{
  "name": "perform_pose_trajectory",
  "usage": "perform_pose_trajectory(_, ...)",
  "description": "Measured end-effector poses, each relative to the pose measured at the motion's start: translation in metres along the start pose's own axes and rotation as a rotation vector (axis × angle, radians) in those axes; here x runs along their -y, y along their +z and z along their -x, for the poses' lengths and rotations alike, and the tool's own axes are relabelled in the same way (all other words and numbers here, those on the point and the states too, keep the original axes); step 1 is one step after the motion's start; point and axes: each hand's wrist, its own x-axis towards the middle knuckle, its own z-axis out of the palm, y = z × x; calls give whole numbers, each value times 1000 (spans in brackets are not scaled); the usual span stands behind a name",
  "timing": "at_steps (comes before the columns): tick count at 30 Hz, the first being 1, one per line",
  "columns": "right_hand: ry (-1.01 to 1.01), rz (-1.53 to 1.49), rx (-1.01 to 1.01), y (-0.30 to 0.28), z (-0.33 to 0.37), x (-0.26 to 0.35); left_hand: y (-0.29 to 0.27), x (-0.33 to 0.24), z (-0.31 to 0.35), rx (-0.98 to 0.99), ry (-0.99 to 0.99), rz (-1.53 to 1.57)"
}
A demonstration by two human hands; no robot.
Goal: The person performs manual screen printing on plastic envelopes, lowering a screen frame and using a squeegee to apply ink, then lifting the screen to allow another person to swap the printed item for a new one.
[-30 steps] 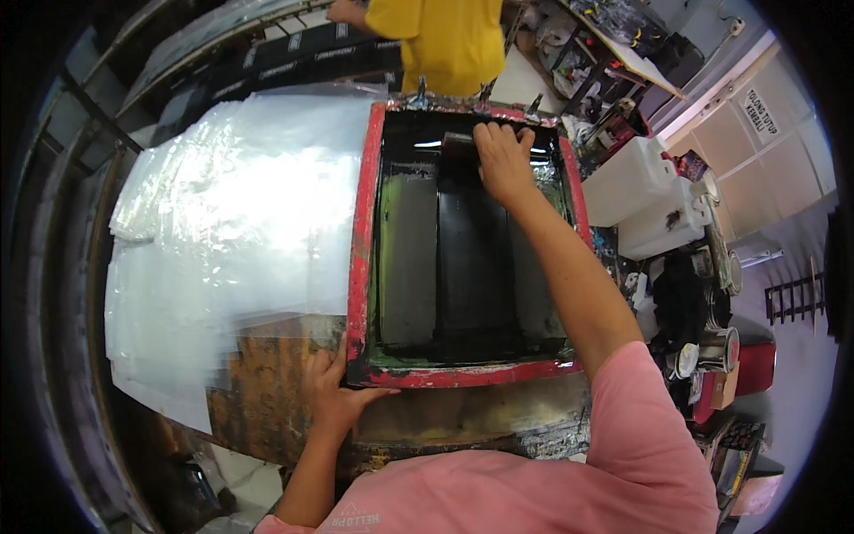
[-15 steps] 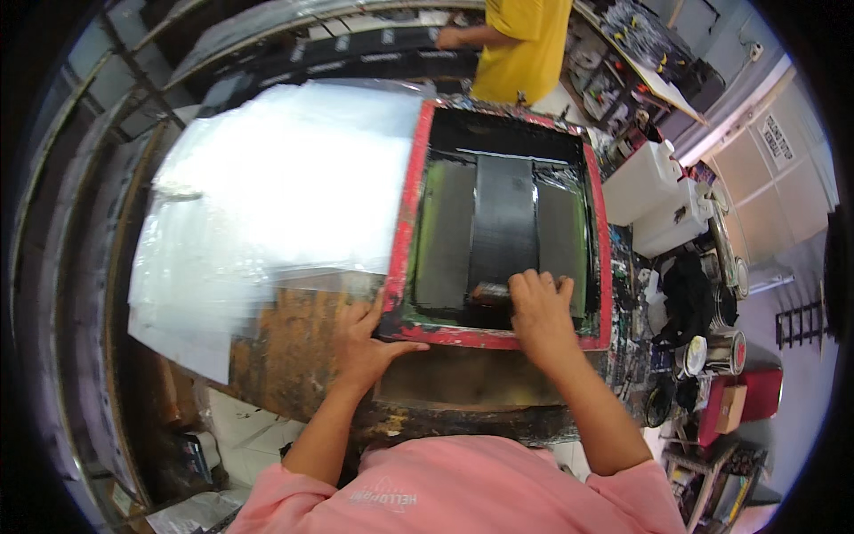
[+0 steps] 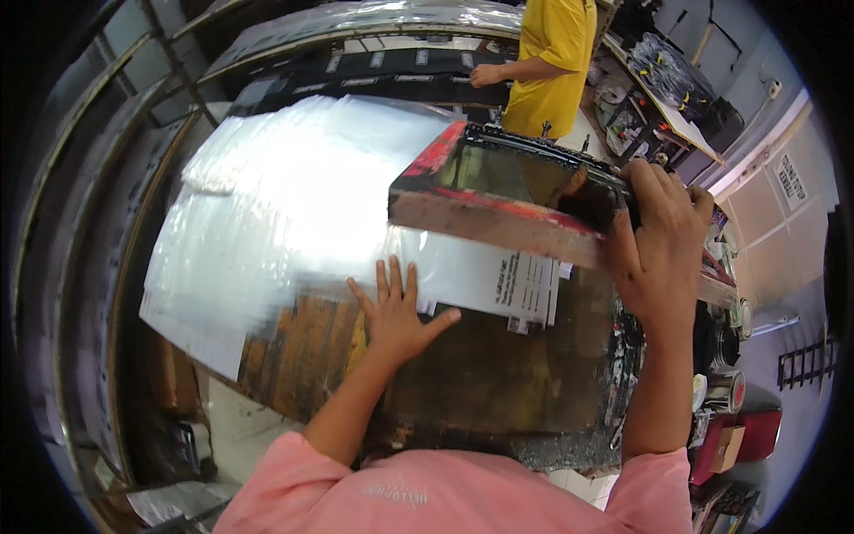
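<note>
The red-edged screen printing frame (image 3: 498,224) is tilted up, its near side raised off the wooden table (image 3: 507,383). My right hand (image 3: 663,240) is closed on the frame's near right part, its fingers bent over the edge. Something reddish-brown sits inside the frame by those fingers; I cannot tell what it is. Below the frame lies a pale plastic sheet (image 3: 471,274) with black print at its right end. My left hand (image 3: 396,320) is open, fingers spread, with its fingertips at the sheet's near left edge.
A big fanned stack of clear plastic sheets (image 3: 267,196) covers the table's left side. Metal racks (image 3: 133,214) stand at the left. Beyond the table is a person in a yellow shirt (image 3: 547,62). Cans (image 3: 725,392) and a red box (image 3: 756,400) are at the right.
The frame has swung up from lying flat, uncovering the printed sheet. My right hand has risen with it from the squeegee area. My left hand has left the frame's corner and moved onto the sheet.
</note>
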Motion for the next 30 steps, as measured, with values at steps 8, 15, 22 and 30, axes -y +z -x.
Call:
perform_pose_trajectory(8, -199, 57, 150, -3, -58, -54, -55, 60, -90, -355, -129, 250)
perform_pose_trajectory(15, -256, 66, 3, 8, -32, -67, -62, 234, -83, -525, -393, -178)
perform_pose_trajectory(22, -25, 32, -85, 6, -28, -28, -21, 33, -59, -320, 240, 348)
perform_pose_trajectory(30, -30, -11, -105, 7, -29, -13, 20, 55, -86, -342, 14, 382)
